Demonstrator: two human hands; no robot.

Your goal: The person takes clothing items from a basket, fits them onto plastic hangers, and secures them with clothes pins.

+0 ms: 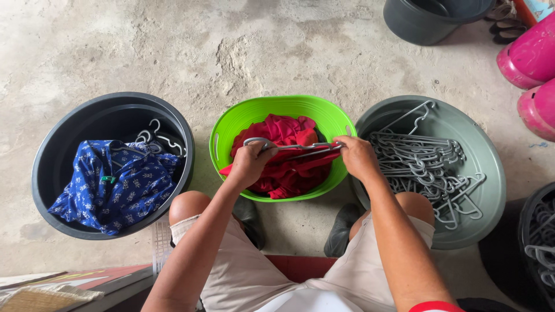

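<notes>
My left hand (252, 162) and my right hand (356, 156) both grip a grey hanger (295, 147), held level over the green basin (272, 106). The left holds the hook end, the right the other end. Under the hanger lies red clothing (289, 173) bunched in the green basin, part of it draped at the hanger.
A black tub (69, 133) on the left holds a blue patterned garment (115, 185) on a hanger. A grey-green basin (485, 167) on the right is piled with grey hangers (422, 167). Another black bucket (428, 23) stands at the back, pink containers (535, 63) at far right.
</notes>
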